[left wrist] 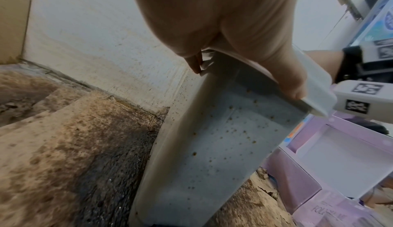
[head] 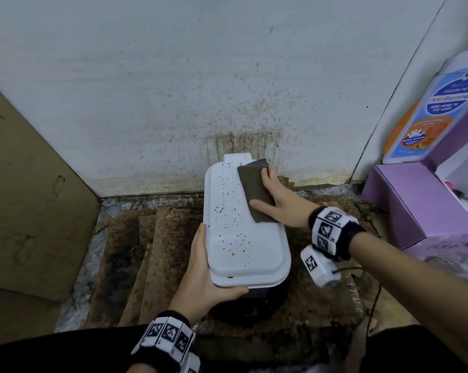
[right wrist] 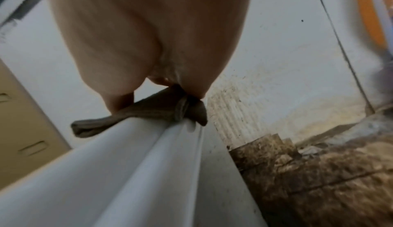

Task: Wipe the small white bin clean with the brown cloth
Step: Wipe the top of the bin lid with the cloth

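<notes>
Nearest the head camera, at six o'clock, the left hand [head: 200,275] grips the near left corner of the small white bin [head: 243,227], thumb curled across the front rim and fingers running up its left side. That bin stands in the middle of the head view on stained cardboard flooring [head: 152,251], its long axis running from six toward twelve o'clock, its lid speckled with brown spots. At one o'clock on the lid lies the brown cloth [head: 255,189], folded into a strip, with the right hand [head: 276,200] on it, thumb laid over the cloth's near end and fingers bent over its far right edge. Behind the bin at twelve o'clock rises a white wall [head: 173,90] with brown splatter. A cardboard panel [head: 25,189] leans at nine o'clock; a purple box [head: 405,203] sits at three o'clock.
</notes>
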`<act>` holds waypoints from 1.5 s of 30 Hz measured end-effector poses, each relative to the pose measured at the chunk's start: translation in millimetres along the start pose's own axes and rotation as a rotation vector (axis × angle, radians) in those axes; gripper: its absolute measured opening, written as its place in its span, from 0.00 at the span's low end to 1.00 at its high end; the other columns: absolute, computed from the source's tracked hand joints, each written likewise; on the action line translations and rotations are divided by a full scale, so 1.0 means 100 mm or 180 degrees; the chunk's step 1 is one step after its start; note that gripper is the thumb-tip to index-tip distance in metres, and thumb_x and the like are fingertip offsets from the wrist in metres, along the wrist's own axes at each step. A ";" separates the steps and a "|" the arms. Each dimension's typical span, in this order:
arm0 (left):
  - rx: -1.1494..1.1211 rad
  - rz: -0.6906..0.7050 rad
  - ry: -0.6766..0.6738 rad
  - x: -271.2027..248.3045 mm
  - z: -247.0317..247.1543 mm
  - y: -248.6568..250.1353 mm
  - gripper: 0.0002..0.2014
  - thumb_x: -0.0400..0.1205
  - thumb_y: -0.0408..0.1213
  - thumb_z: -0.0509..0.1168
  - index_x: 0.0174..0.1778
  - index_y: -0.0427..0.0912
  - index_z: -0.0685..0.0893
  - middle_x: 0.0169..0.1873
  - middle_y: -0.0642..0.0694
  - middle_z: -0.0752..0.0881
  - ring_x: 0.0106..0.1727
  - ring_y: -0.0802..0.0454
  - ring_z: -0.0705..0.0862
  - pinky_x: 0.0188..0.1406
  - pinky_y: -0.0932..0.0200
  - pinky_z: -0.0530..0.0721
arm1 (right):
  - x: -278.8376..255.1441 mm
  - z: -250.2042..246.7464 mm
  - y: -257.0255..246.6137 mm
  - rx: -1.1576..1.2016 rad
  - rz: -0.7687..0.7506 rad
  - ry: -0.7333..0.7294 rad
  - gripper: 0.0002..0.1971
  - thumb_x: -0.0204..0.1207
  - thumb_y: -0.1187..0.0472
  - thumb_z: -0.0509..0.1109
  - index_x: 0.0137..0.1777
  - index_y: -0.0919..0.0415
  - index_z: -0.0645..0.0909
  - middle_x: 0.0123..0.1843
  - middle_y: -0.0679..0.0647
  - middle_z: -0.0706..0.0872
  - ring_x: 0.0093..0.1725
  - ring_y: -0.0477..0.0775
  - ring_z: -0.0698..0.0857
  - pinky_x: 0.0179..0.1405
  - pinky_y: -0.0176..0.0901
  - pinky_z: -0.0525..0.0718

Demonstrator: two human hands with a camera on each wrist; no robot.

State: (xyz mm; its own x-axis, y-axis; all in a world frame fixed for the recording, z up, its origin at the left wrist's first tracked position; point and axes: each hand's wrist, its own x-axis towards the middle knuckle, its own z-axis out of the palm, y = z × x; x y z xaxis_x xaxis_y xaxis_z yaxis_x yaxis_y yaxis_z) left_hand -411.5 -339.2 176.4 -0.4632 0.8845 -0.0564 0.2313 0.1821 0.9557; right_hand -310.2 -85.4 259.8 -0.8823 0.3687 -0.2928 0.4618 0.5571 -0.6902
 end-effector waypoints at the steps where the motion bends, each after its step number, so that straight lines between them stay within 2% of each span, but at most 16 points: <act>1: -0.0021 0.0004 -0.0001 0.00 0.00 0.00 0.71 0.60 0.51 0.89 0.85 0.69 0.39 0.86 0.65 0.49 0.86 0.65 0.57 0.81 0.40 0.71 | 0.07 -0.04 0.01 -0.0038 0.0007 0.0006 0.48 0.86 0.45 0.62 0.87 0.58 0.27 0.87 0.53 0.24 0.89 0.54 0.47 0.74 0.34 0.66; 4: -0.0026 0.0031 0.0015 0.01 0.01 0.01 0.72 0.59 0.52 0.89 0.86 0.68 0.40 0.86 0.64 0.50 0.86 0.64 0.57 0.81 0.40 0.71 | 0.15 -0.08 0.05 -0.0182 -0.0020 0.0015 0.47 0.87 0.45 0.61 0.87 0.59 0.27 0.87 0.54 0.25 0.89 0.54 0.46 0.73 0.32 0.63; 8: 0.0044 0.0048 0.0018 0.02 0.01 0.00 0.73 0.58 0.54 0.89 0.87 0.64 0.40 0.87 0.62 0.49 0.87 0.63 0.56 0.82 0.39 0.69 | -0.02 0.10 0.09 -0.0201 -0.0054 0.0091 0.44 0.88 0.43 0.57 0.87 0.57 0.27 0.87 0.50 0.23 0.89 0.50 0.40 0.80 0.38 0.61; 10: 0.0075 0.0044 0.0042 0.03 0.01 -0.02 0.73 0.57 0.54 0.89 0.87 0.64 0.40 0.87 0.61 0.50 0.87 0.61 0.55 0.82 0.39 0.69 | -0.21 0.29 0.11 -0.0177 -0.0114 0.0243 0.43 0.88 0.42 0.55 0.87 0.55 0.28 0.86 0.47 0.22 0.88 0.47 0.36 0.85 0.41 0.54; 12: 0.0111 0.0030 0.0057 0.02 0.01 -0.03 0.74 0.57 0.55 0.89 0.86 0.65 0.39 0.87 0.61 0.49 0.87 0.60 0.54 0.82 0.39 0.68 | -0.45 0.54 0.12 -0.0217 -0.0214 0.0514 0.41 0.88 0.41 0.52 0.87 0.54 0.29 0.86 0.45 0.21 0.87 0.43 0.31 0.85 0.40 0.43; 15: 0.0253 0.0016 0.0083 0.01 0.03 -0.02 0.75 0.56 0.58 0.88 0.86 0.65 0.37 0.87 0.62 0.47 0.87 0.61 0.52 0.83 0.40 0.67 | -0.82 0.90 0.09 -0.0521 -0.0263 0.0902 0.39 0.89 0.40 0.48 0.88 0.55 0.30 0.87 0.46 0.23 0.86 0.42 0.29 0.85 0.40 0.39; 18: 0.0264 -0.0019 0.0110 0.00 0.03 0.00 0.75 0.55 0.59 0.88 0.86 0.64 0.38 0.87 0.63 0.48 0.87 0.62 0.53 0.83 0.42 0.68 | -1.02 1.07 0.05 -0.0902 -0.0194 0.1057 0.37 0.89 0.40 0.45 0.88 0.57 0.33 0.88 0.50 0.27 0.87 0.45 0.31 0.86 0.43 0.40; 22: 0.0315 -0.0066 0.0068 -0.01 0.01 0.03 0.76 0.54 0.60 0.88 0.86 0.65 0.37 0.86 0.66 0.46 0.87 0.64 0.52 0.84 0.44 0.67 | -0.99 0.91 0.09 -0.1597 -0.0357 0.1145 0.39 0.88 0.36 0.46 0.89 0.60 0.43 0.91 0.57 0.39 0.90 0.54 0.40 0.88 0.53 0.45; 25: 0.0390 -0.0006 -0.0054 -0.02 -0.08 0.04 0.74 0.58 0.58 0.88 0.87 0.62 0.38 0.85 0.70 0.45 0.85 0.70 0.50 0.85 0.52 0.63 | -0.89 0.78 0.10 -0.1950 -0.0741 0.0828 0.39 0.89 0.37 0.47 0.89 0.63 0.41 0.91 0.56 0.37 0.89 0.51 0.34 0.89 0.53 0.42; 27: 0.0393 0.0019 -0.0083 -0.03 -0.12 0.02 0.72 0.59 0.57 0.88 0.87 0.63 0.40 0.85 0.72 0.47 0.85 0.72 0.52 0.84 0.54 0.64 | -0.84 0.79 0.07 -0.2013 -0.0768 0.0707 0.39 0.89 0.38 0.46 0.89 0.64 0.40 0.90 0.57 0.36 0.88 0.50 0.33 0.88 0.52 0.42; 32: 0.0257 0.0057 -0.0011 -0.03 -0.10 0.00 0.71 0.59 0.54 0.88 0.87 0.64 0.42 0.85 0.71 0.55 0.84 0.68 0.58 0.81 0.48 0.71 | -0.77 0.92 -0.15 -0.2261 -0.0592 0.0791 0.39 0.88 0.39 0.41 0.88 0.68 0.44 0.90 0.63 0.41 0.89 0.57 0.38 0.88 0.52 0.39; 39: 0.0092 0.0098 -0.0011 -0.03 -0.08 0.00 0.69 0.61 0.52 0.88 0.87 0.63 0.42 0.84 0.67 0.60 0.83 0.65 0.64 0.78 0.46 0.75 | -0.46 1.20 -0.53 -0.2206 -0.0657 0.0839 0.37 0.88 0.42 0.43 0.87 0.72 0.50 0.89 0.70 0.49 0.89 0.65 0.48 0.88 0.61 0.51; 45: 0.0068 0.0147 -0.0008 -0.04 -0.07 -0.05 0.68 0.62 0.50 0.88 0.87 0.61 0.43 0.84 0.65 0.61 0.83 0.62 0.65 0.78 0.43 0.76 | -0.42 1.24 -0.55 -0.2283 -0.0644 0.0916 0.38 0.88 0.41 0.44 0.87 0.72 0.52 0.89 0.69 0.51 0.89 0.64 0.50 0.87 0.60 0.54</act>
State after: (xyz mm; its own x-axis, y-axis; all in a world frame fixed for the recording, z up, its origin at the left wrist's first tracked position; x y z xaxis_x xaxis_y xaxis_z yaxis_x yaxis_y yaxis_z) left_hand -416.9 -346.2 174.2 -0.4495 0.8932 -0.0133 0.2707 0.1503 0.9508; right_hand -309.6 -223.7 227.6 -0.9422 0.3323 0.0424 0.3277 0.9406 -0.0891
